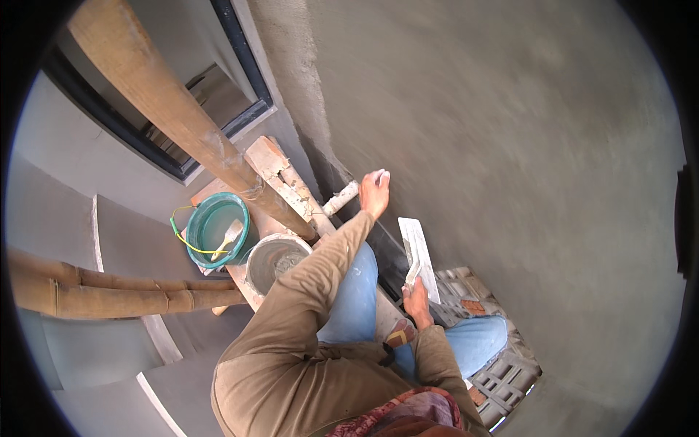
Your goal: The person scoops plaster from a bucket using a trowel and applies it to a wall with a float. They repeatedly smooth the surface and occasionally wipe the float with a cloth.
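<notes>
My right hand (pixel 417 304) is closed round the handle of a plastering trowel (pixel 428 262), whose long pale blade tilts upward beside the wall. Farther forward, my left hand (pixel 375 193) reaches up close to the grey plastered wall (pixel 495 124). Its fingers are curled together, and whatever may be between them is too small to make out. Just left of that hand, a short pale pipe or pole end (pixel 341 198) coated in mortar juts out. Under my left forearm stands a mortar-caked bucket (pixel 251 273), partly hidden by the sleeve, with grey mortar inside.
A green bucket (pixel 191 237) of water with a brush (pixel 230 237) stands on the planks at left. A thick bamboo pole (pixel 175 109) slants past a dark-framed window (pixel 251 113); more bamboo (pixel 131 297) crosses at left. Stacked blocks (pixel 506 379) lie below right, near my legs.
</notes>
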Available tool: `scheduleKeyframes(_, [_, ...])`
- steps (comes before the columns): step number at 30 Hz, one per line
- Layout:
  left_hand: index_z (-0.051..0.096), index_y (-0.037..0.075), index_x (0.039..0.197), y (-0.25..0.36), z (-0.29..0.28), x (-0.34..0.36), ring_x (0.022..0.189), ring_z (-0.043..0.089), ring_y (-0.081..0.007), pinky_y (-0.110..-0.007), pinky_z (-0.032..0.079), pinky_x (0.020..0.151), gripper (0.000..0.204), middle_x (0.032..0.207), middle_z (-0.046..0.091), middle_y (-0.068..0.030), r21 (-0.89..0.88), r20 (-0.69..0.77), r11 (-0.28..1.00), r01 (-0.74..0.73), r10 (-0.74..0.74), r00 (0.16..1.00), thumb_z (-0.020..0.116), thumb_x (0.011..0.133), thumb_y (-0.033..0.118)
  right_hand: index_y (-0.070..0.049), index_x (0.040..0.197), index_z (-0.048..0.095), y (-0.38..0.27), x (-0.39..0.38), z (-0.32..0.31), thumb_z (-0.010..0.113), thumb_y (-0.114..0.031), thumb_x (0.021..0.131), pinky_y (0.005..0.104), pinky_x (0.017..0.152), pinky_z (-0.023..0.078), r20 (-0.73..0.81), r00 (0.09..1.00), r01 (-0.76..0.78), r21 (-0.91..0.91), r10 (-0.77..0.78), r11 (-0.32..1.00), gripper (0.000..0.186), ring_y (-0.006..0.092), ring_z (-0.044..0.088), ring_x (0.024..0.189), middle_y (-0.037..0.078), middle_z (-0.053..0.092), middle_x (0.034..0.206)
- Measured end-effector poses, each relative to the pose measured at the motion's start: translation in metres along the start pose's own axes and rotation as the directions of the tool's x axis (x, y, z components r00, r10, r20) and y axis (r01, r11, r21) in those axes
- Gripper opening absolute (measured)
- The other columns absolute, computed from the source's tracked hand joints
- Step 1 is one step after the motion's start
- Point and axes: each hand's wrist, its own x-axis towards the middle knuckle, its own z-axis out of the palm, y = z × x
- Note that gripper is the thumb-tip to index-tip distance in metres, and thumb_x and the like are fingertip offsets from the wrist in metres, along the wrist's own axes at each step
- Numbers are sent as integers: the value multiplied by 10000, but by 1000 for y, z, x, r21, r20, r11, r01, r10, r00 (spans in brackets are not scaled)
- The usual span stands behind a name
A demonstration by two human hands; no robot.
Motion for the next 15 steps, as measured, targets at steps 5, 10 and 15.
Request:
scheduleKeyframes(5, [523,-9,1278,-7,-22,-89,1043,629,-268,-392,503,904,489,1182,623,-196,-253,92,953,163,-145,985,620,941,332,31,1131,517,-20,0,-16,648,-25,829,487,847,434,-187,950,242,-65,-250,968,334,454,543,989,250,563,1032])
scheduleKeyframes(10, [457,-6,1373,1,-48,-206,1115,592,-238,-376,500,927,653,1264,581,-184,-260,475,890,374,-220,852,684,894,376,60,1134,568,-70,10,-33,666,-8,807,456,861,457,-255,863,422,-112,-437,900,348,424,564,998,239,575,1052])
scheduleKeyframes(15, [544,-8,1273,28,-43,-198,945,623,-153,-311,516,824,436,1056,665,-101,-470,424,807,357,-148,893,633,939,257,69,1156,584,-109,21,-41,643,-55,834,468,914,460,-235,748,586,-205,-620,784,350,415,567,1063,232,590,1132])
